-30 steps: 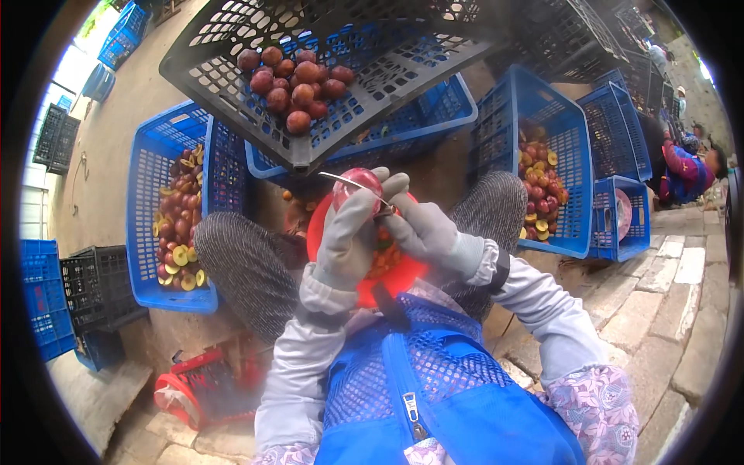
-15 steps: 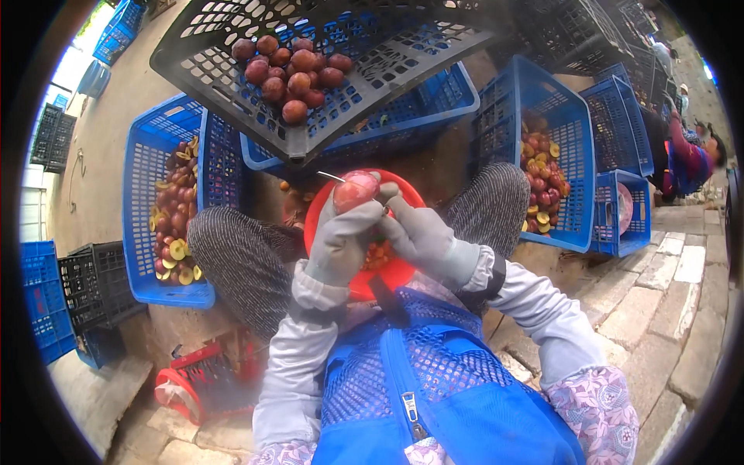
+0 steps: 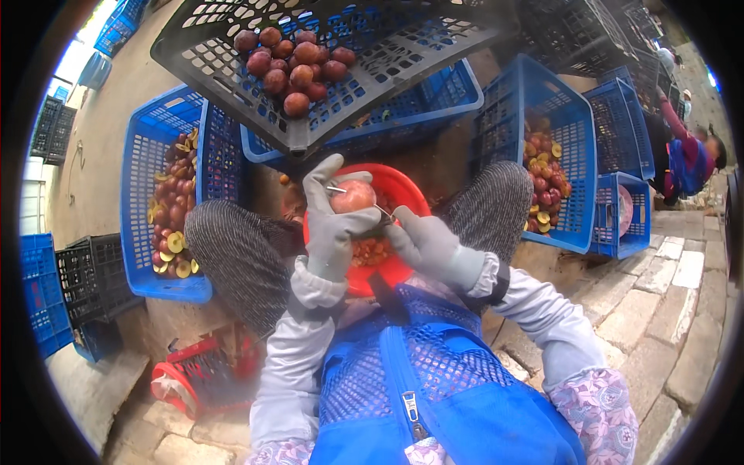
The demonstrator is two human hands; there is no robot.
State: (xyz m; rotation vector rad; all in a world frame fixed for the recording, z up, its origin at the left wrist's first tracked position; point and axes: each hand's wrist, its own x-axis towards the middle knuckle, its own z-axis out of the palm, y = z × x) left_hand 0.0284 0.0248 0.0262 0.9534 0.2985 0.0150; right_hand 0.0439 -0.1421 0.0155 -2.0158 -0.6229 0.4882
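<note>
My gloved left hand (image 3: 332, 236) is closed around a reddish-pink plum (image 3: 355, 198), its fingers curled up along the far side. My gloved right hand (image 3: 431, 245) grips a thin metal rod-like tool (image 3: 383, 210), whose handle is hidden in the fingers. Bright metal shows on both sides of the plum; whether the tool goes through the fruit or lies against it, I cannot tell. Both hands are above a red basin (image 3: 404, 184) between my knees, with small orange-red fruit pieces (image 3: 370, 251) in it.
A black crate (image 3: 387, 81) with whole plums (image 3: 297, 68) tilts ahead. Blue crates of cut plums stand left (image 3: 136, 201) and right (image 3: 583, 182), another blue crate (image 3: 442, 110) beneath the black one. A red brush-like object (image 3: 203, 376) lies lower left. Another person (image 3: 692, 159) is far right.
My left hand has turned and its fingers have lifted around the plum, which now sits lower and more upright. My right hand has drawn away to the right, exposing the tool between the hands.
</note>
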